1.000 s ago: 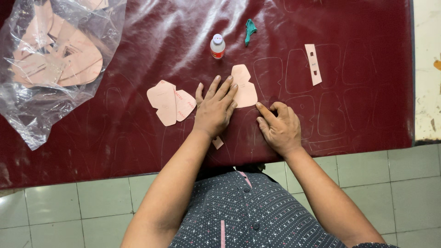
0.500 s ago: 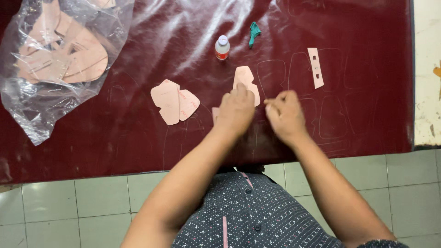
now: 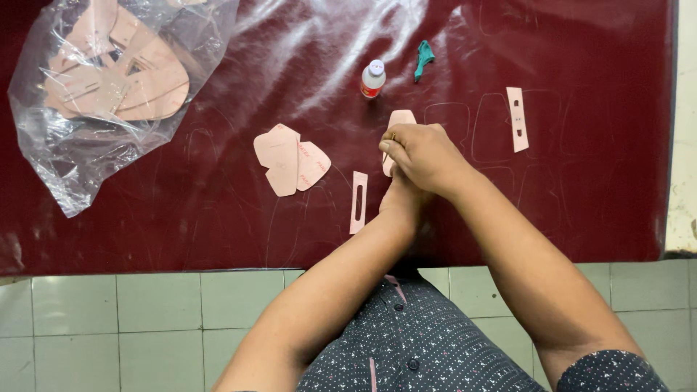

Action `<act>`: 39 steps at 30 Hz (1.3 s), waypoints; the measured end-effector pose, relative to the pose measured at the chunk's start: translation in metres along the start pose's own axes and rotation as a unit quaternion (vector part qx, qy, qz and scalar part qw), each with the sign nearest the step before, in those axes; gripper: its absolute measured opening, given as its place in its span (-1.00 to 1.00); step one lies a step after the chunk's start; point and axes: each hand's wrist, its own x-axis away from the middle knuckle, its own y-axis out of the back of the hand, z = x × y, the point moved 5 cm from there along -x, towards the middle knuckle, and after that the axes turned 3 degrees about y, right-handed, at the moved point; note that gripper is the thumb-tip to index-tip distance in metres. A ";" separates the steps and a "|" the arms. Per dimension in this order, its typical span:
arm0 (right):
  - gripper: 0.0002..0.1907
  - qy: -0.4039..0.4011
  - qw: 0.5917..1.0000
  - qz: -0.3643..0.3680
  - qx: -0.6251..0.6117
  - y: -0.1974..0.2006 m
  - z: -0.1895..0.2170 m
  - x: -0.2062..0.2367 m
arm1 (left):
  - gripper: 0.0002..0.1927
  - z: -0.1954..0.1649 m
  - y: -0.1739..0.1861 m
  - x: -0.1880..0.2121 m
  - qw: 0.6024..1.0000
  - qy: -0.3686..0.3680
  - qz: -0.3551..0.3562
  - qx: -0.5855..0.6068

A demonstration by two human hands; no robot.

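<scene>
My right hand (image 3: 425, 154) lies over a pink, shoe-part-shaped pattern piece (image 3: 400, 119) on the dark red leather sheet (image 3: 218, 218). Its fingers are curled, with the tips pinching at the piece's left edge. My left hand (image 3: 398, 197) sits just below and is mostly hidden under the right hand; only its back and wrist show, so I cannot tell its grip. A pink strip with a long slot (image 3: 359, 202) lies flat just left of my hands.
A stack of pink cut pieces (image 3: 289, 158) lies to the left. A small white bottle with a red label (image 3: 372, 78) and a teal scrap (image 3: 423, 58) sit behind. A pink strip with holes (image 3: 516, 119) lies at right. A clear plastic bag of pink pieces (image 3: 102, 87) sits far left. Tiled floor (image 3: 145, 319) shows below.
My hands came together and my right hand now covers the left over the pattern piece. The slotted strip that was under my left hand now lies uncovered on the sheet.
</scene>
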 end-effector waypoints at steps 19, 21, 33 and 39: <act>-0.88 0.113 0.979 -0.115 0.125 0.016 -0.041 -0.030 | -0.46 0.027 -0.009 0.008 0.919 0.085 -0.370 0.111; -0.89 0.120 0.977 -0.124 0.128 0.016 -0.043 -0.028 | -0.45 0.031 -0.008 0.008 0.912 0.095 -0.348 0.195; -0.92 0.106 0.974 -0.157 0.126 0.030 -0.051 0.010 | -0.80 0.052 0.013 0.020 0.926 0.024 -0.310 0.213; -0.90 0.101 0.971 -0.187 0.112 0.027 -0.047 0.034 | -0.81 0.060 0.020 0.024 0.941 0.028 -0.279 0.190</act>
